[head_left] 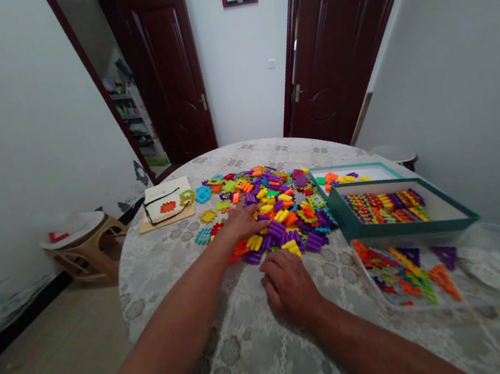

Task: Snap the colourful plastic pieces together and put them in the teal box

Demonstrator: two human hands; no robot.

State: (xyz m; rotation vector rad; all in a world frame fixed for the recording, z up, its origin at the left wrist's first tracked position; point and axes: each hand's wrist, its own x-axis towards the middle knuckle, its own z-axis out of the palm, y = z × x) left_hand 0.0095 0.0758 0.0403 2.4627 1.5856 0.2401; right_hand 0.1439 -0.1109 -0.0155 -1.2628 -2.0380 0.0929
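A heap of plastic building pieces (277,229) in purple, yellow, orange and other colours lies in the middle of the table. My left hand (241,223) reaches into its left side, fingers stretched apart over the pieces and touching some. Close to the heap's front edge, my right hand (289,280) rests low over the tablecloth with its fingers curled together. Whatever may be under those fingers is hidden. A yellow piece (292,247) lies just beyond its knuckles. Flat gear-shaped pieces, among them a blue one (203,194), spread along the heap's left and far sides.
A green-edged box (411,224) on the right holds rows of coloured pieces. Behind it sits its shallow lid (373,169) with loose pieces. Nearer is a clear plastic tray (387,304) of triangles and strips. Glasses lie on a notebook (154,194) at left.
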